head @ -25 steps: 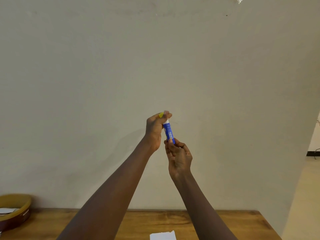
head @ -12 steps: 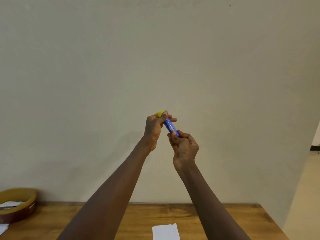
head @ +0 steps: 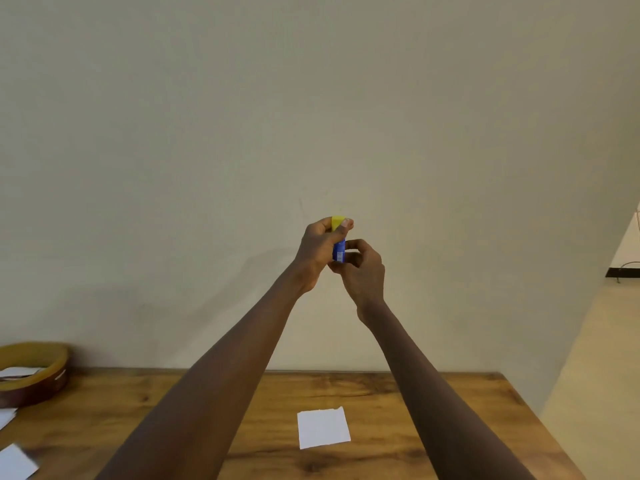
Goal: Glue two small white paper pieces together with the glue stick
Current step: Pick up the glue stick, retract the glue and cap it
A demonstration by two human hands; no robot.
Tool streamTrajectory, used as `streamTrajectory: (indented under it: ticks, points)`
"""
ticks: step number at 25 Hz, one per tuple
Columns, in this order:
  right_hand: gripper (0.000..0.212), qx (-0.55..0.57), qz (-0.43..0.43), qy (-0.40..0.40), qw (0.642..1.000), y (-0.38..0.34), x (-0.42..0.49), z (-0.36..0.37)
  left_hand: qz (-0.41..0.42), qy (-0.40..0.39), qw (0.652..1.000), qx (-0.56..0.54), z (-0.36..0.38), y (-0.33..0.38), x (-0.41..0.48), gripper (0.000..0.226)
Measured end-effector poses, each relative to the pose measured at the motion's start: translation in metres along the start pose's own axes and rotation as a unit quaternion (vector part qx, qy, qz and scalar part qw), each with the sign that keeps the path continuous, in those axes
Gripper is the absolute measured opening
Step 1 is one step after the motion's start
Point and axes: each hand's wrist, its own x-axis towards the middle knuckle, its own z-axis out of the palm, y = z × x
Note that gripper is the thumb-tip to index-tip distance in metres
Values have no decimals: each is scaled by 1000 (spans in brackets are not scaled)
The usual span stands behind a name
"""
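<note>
Both my hands are raised in front of the wall, well above the table. Between them stands a blue glue stick (head: 339, 251) with a yellow cap (head: 337, 222), roughly upright. My left hand (head: 320, 249) pinches the yellow cap end with fingers and thumb. My right hand (head: 363, 270) grips the blue body from below and the right. A small white paper piece (head: 323, 427) lies flat on the wooden table (head: 398, 410) between my forearms. Another white paper piece (head: 15, 462) lies at the table's lower left corner.
A round yellow and brown bowl (head: 52, 375) holding white paper stands at the table's back left, against the wall. A white paper scrap (head: 6, 416) lies in front of it. The table's right edge drops to a pale floor (head: 595, 375).
The glue stick has gone from tilted to near upright and my hands have drawn closer together on it. The view has tipped downward, showing more of the table and paper.
</note>
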Motion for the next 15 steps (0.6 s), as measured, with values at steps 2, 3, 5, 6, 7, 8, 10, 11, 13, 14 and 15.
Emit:
streamTrajectory:
  ticks: [2, 3, 5, 6, 7, 8, 10, 11, 13, 14, 15]
  points:
    - [20, -58, -4, 0, 998, 12, 1, -5, -33, -15, 999, 3, 4, -15, -6, 31]
    - [18, -79, 2, -5, 997, 21, 1, -8, -52, -24, 998, 5, 6, -24, -9, 33]
    - [16, -104, 27, -17, 994, 45, 0, -14, -85, -41, 995, 10, 8, -46, -15, 39]
    - [16, -112, 45, -23, 992, 60, -1, -18, -103, -47, 993, 20, 9, -59, -18, 44]
    - [19, -126, 63, -30, 990, 76, -4, -22, -121, -49, 991, 35, 8, -73, -21, 49]
    - [22, -147, 78, -37, 985, 95, -7, -27, -137, -48, 988, 55, 7, -88, -24, 53]
    - [26, -188, 111, -47, 975, 133, -19, -37, -156, -37, 981, 108, 4, -120, -32, 57]
    - [26, -194, 131, -47, 971, 151, -26, -42, -162, -27, 976, 141, 1, -136, -37, 57]
    - [24, -196, 164, -40, 966, 183, -40, -52, -182, -1, 966, 186, -4, -165, -47, 56]
    - [21, -196, 175, -36, 964, 197, -45, -56, -195, 15, 961, 196, -7, -178, -52, 55]
    - [21, -198, 187, -33, 962, 210, -49, -58, -209, 27, 954, 211, -9, -191, -58, 55]
